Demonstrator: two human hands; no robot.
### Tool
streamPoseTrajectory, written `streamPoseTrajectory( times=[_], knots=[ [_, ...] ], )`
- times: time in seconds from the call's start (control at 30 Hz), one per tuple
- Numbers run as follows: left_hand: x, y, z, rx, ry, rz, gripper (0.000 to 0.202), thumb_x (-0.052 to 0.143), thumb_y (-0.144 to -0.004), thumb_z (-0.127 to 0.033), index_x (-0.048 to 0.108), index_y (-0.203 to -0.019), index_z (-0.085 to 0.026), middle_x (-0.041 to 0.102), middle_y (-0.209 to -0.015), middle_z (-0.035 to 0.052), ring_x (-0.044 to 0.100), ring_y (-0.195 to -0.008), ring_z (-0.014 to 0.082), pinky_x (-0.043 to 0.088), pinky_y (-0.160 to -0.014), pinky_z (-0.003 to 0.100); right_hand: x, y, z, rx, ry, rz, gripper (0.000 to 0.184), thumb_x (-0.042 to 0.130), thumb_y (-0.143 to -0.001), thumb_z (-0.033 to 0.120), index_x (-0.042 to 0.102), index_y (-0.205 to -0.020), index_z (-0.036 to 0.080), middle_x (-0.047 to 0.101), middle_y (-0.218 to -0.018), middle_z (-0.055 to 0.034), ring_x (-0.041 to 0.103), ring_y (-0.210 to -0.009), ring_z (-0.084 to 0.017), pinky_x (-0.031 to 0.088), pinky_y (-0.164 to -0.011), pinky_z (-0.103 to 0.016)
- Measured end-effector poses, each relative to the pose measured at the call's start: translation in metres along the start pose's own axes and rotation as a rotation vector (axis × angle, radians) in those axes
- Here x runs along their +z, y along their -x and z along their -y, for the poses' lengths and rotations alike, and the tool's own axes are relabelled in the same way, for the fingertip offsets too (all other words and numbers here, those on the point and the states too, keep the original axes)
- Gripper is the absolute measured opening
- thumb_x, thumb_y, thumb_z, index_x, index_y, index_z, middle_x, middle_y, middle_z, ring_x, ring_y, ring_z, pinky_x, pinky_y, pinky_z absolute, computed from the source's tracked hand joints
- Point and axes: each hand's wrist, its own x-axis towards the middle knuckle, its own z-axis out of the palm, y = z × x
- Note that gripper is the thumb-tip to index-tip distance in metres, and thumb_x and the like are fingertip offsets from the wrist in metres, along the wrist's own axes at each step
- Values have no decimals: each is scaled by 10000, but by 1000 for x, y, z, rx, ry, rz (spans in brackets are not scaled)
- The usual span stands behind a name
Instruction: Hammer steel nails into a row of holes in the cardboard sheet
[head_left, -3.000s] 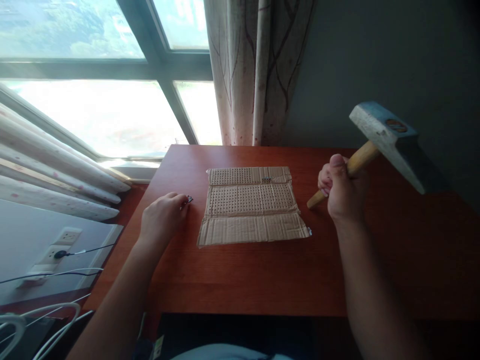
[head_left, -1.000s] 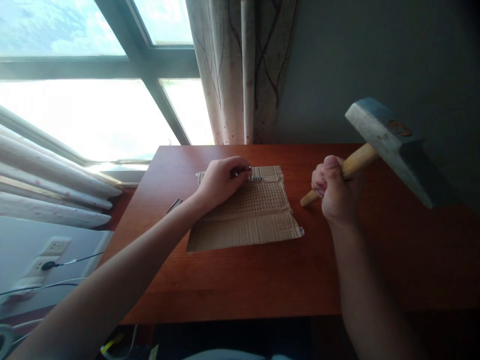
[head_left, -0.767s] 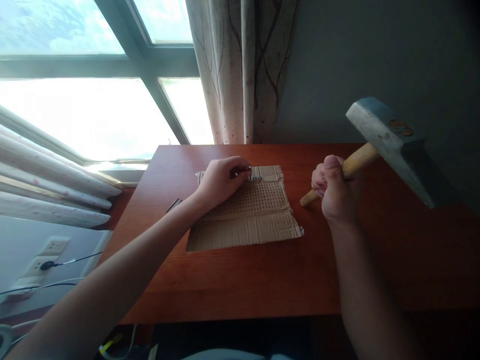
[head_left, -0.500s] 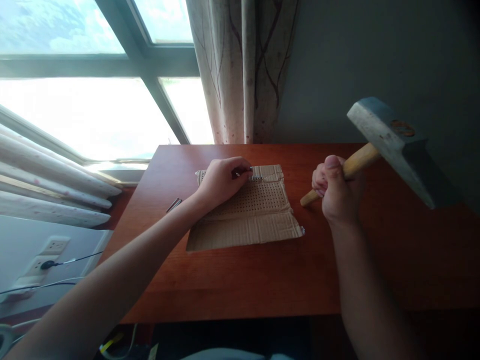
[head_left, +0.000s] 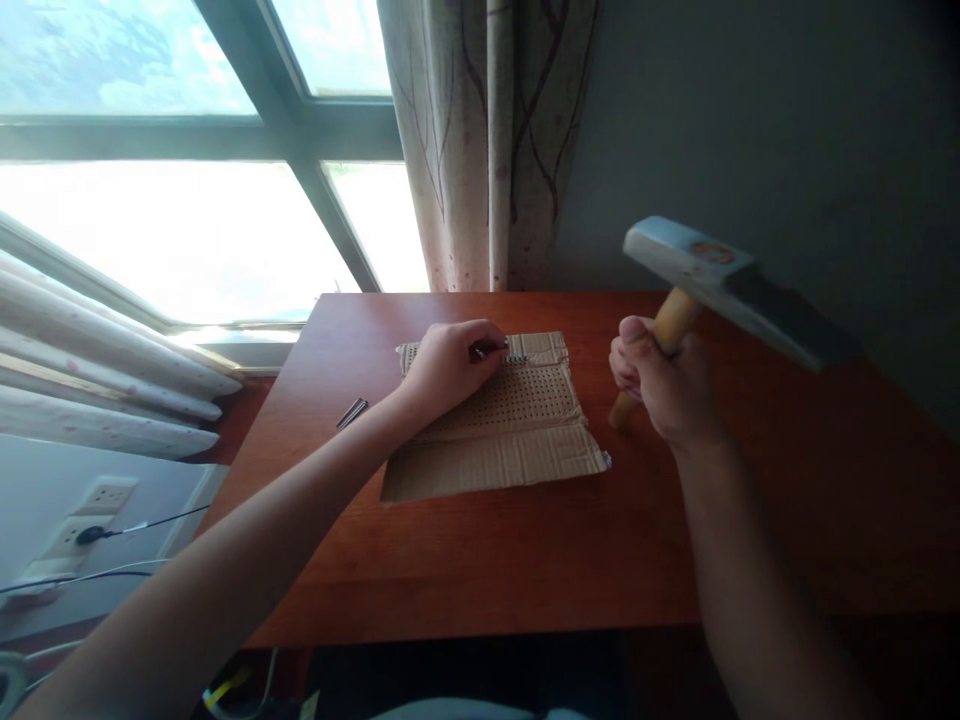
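A flat piece of cardboard (head_left: pixel 517 440) full of small holes lies on the red-brown table (head_left: pixel 480 560). My left hand (head_left: pixel 450 362) rests on its far edge, fingers pinched on a small nail (head_left: pixel 501 349) beside a short row of nails (head_left: pixel 517 357). To the right, above the table, my right hand (head_left: pixel 664 385) is closed round the wooden handle of a hammer (head_left: pixel 739 295). The grey head of the hammer is raised and tilts to the left.
A few spare nails (head_left: pixel 351 412) lie on the table left of the cardboard. A patterned curtain (head_left: pixel 491 140) and a window (head_left: pixel 180 220) stand behind the table. Wall sockets with cables (head_left: pixel 82 525) are at the lower left.
My left hand left the spare nails and went to the cardboard's far edge with a nail. In the last half second the hammer head swung left and slightly down.
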Motion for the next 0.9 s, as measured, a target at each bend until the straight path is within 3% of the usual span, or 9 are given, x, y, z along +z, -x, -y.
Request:
streamPoseTrajectory(
  times=[0.17,0.3,0.43,0.57,0.9],
  knots=[
    [2,0,3,-5,43,-5,84,654,-823,-193,734,-844,-176,752,-768,7,631,-626,107,473,-612,222,-10,7,15,56,337,230,398,561,-936,585,481,-767,233,440,-647,35,414,-565,-121,297,-515,-285],
    [4,0,5,-15,51,6,87,653,-830,-197,737,-847,-180,751,-766,6,634,-629,108,473,-619,225,-9,2,25,-39,580,363,406,510,-980,519,446,-709,224,430,-627,40,407,-578,-123,274,-557,-294],
    [5,0,7,-20,72,21,103,642,-839,-197,740,-868,-187,762,-804,12,660,-671,123,488,-632,234,-3,-7,37,-136,800,348,386,492,-995,456,434,-690,226,471,-610,27,421,-568,-137,251,-575,-314],
    [5,-1,6,-13,85,21,100,644,-836,-195,740,-862,-184,763,-812,28,681,-696,144,505,-634,246,0,-11,53,-185,862,317,388,484,-996,450,412,-681,234,481,-586,15,406,-532,-140,244,-562,-324],
    [2,-3,3,-23,58,35,119,645,-841,-177,760,-870,-183,775,-836,38,692,-721,166,500,-645,261,3,-9,57,-118,870,346,410,502,-985,431,396,-641,236,461,-546,25,396,-492,-130,233,-541,-326]
  ],
)
